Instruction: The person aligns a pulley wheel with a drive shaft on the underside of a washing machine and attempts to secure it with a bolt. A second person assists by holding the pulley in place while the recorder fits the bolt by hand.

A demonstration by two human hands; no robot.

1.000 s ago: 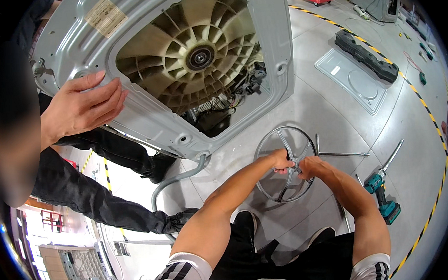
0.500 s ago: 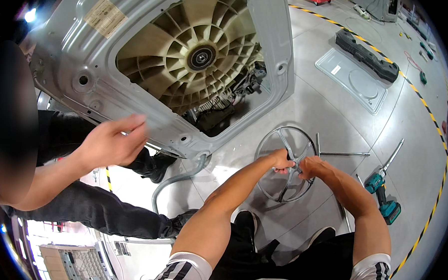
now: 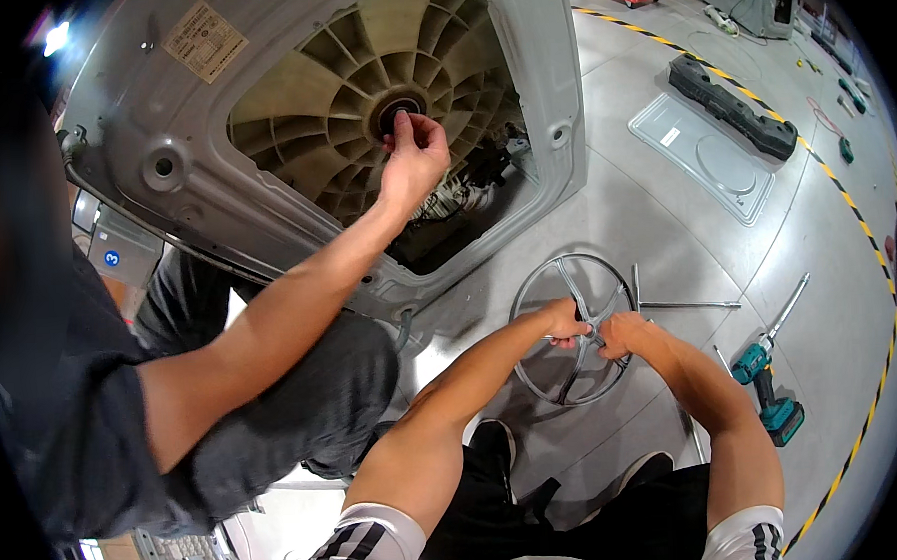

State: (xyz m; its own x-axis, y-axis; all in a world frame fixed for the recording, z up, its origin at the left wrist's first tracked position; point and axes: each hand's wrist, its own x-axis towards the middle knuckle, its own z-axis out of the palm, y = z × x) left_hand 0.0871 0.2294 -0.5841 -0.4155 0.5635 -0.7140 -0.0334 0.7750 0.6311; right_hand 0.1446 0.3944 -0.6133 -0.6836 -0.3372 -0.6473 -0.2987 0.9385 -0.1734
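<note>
A grey spoked pulley wheel [image 3: 594,324] is tilted above the tiled floor in front of me. My left hand [image 3: 564,320] is closed at its hub, the fingers curled around the spokes. From the other side my right hand [image 3: 623,334] also grips near the hub, its fingers bent and partly hidden. Beyond stands a grey washing machine cabinet [image 3: 550,75] with its back opening showing the ribbed tub [image 3: 359,54]. A co-worker's hand [image 3: 416,166] reaches into that opening, fingertips at the dark central bearing [image 3: 401,112].
Right of the wheel lie a metal T-shaped wrench [image 3: 690,305] and a teal cordless drill [image 3: 758,372] with a long bit. Farther off are a grey panel [image 3: 703,159] and a black moulded part [image 3: 731,112]. The co-worker's leg [image 3: 324,406] is close at my left.
The co-worker has leaned in, and their hand has moved right and up from outside the cabinet to the bearing. Both my hands and the pulley wheel look almost unmoved.
</note>
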